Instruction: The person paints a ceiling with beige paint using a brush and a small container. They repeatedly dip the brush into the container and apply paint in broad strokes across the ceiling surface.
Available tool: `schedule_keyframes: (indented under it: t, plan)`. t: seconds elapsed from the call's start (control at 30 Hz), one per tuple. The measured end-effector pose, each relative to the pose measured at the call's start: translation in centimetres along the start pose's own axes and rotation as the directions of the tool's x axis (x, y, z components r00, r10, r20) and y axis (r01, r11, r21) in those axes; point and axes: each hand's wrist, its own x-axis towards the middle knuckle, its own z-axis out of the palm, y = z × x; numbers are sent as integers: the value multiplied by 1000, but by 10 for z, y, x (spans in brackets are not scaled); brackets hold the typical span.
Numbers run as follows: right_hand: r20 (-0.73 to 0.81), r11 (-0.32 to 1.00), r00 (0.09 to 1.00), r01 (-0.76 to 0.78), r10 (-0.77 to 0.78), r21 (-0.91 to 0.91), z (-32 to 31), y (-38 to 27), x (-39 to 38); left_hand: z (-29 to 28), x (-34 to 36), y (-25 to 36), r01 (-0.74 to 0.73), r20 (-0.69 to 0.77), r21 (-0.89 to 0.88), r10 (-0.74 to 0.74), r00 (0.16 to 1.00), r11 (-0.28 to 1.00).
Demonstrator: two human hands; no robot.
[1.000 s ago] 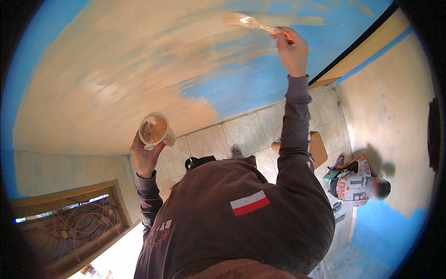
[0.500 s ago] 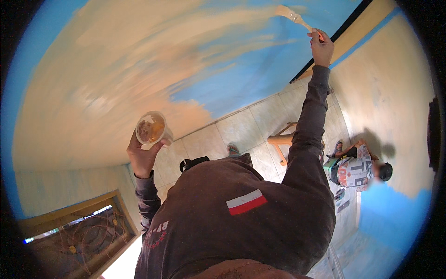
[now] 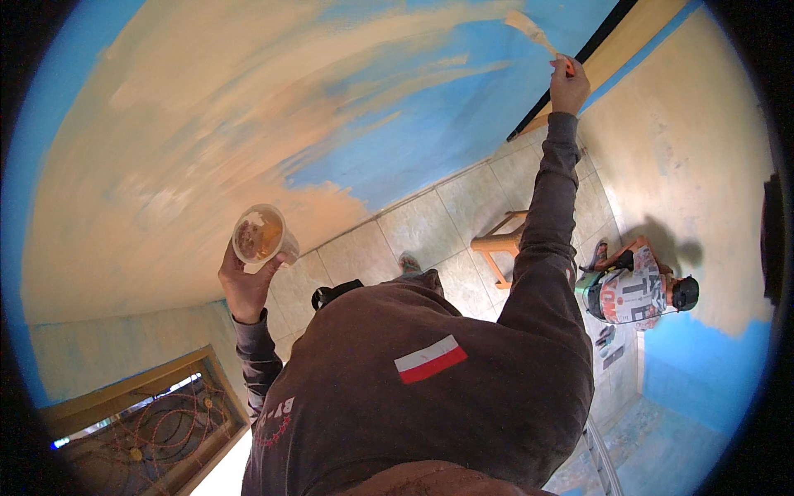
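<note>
My right hand is closed round the handle of a paintbrush, arm stretched up toward the far right. The brush's bristles, coated in peach paint, lie against the blue part of the wall. In my left hand is a clear plastic cup, held out in front at chest height and tilted so its inside shows. Orange-brown and whitish paint coats the cup's inside. Broad peach strokes cover much of the wall around the remaining blue.
On the right, another person in a printed shirt and dark cap sits by the side wall. A wooden stool stands on the tiled floor beneath my right arm. A metal ladder rail shows at lower right, a framed window at lower left.
The brush has shifted slightly to the right and down relative to its earlier place in view. The cup sits slightly lower and further left. Both hands keep their hold.
</note>
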Motion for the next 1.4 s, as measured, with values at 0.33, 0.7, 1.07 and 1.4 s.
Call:
schedule_keyframes:
  t: [0.33,0.7,1.07,1.4]
  plan:
    - [141,995,988,-80,70,67,-8,21,35,4,-1,7,73,-38,66,-71,997,995]
    - [276,971,958,-139,81,196,-28,36,100,6,-1,54,8,-5,63,-8,1000,998]
    - [172,997,984,-51,41,56,-55,30,131,5,0,79,-19,10,-20,19,1000,1000]
    - [-287,907,899,218,-331,-361,-45,0,111,6,-1,73,-13,12,-56,14,1000,998]
